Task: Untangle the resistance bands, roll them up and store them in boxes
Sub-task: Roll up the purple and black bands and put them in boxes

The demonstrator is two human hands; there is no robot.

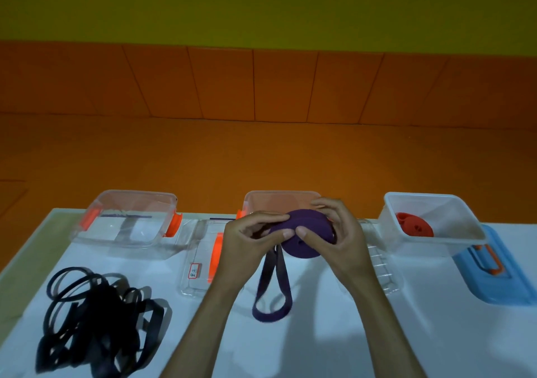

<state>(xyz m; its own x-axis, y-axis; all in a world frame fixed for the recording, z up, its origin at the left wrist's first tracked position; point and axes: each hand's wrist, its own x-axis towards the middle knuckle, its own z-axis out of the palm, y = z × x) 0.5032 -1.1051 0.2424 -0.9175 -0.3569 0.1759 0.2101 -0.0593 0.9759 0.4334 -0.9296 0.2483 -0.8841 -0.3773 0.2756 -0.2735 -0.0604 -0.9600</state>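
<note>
Curled fingers of the left hand point(249, 239) and right hand point(334, 232) are clamping a half-rolled purple resistance band point(303, 234) above the white table point(348, 334). Its loose loop is dangling toward 6 o'clock, and a clear box point(263, 197) is sitting at its 12 o'clock.

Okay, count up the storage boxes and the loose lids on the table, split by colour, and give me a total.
Clear boxes: 2, left and centre
White box: 1
Clear lids: 2, left of the hands and right of them
Blue lid: 1
Total: 6
</note>
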